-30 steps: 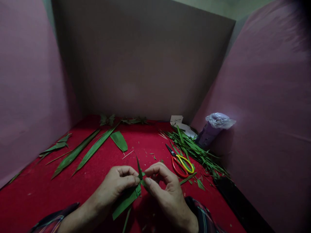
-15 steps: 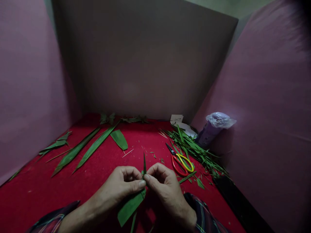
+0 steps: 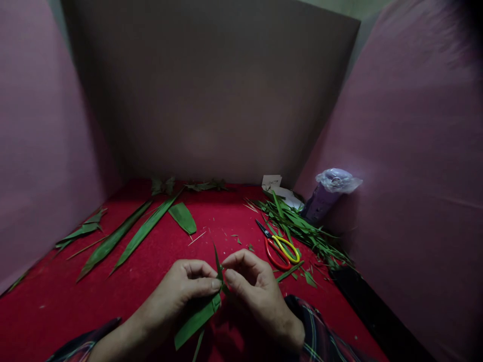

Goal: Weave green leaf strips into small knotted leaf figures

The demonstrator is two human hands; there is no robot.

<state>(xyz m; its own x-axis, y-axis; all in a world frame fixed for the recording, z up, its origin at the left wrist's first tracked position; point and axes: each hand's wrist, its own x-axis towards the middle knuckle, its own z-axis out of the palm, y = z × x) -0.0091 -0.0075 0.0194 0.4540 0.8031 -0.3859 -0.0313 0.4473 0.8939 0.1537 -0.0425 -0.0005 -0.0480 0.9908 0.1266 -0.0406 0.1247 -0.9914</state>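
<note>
Both my hands meet low in the middle over a red cloth surface (image 3: 158,261). My left hand (image 3: 181,289) pinches a long green leaf strip (image 3: 196,317) between thumb and fingers. My right hand (image 3: 251,286) pinches the same strip just to the right, fingers curled. A thin pointed tip of the leaf sticks up between the two hands, and the wider end hangs down toward me.
Red and yellow scissors (image 3: 281,249) lie to the right, beside a heap of thin green leaf trimmings (image 3: 302,231). A plastic-wrapped purple bottle (image 3: 326,193) leans at the back right. Long green leaves (image 3: 128,236) lie at the left. Pink and grey boards wall the area.
The leaf's upright tip has tilted slightly left and the hands shifted a little; the view has moved slightly. Both pinches stay on the strip.
</note>
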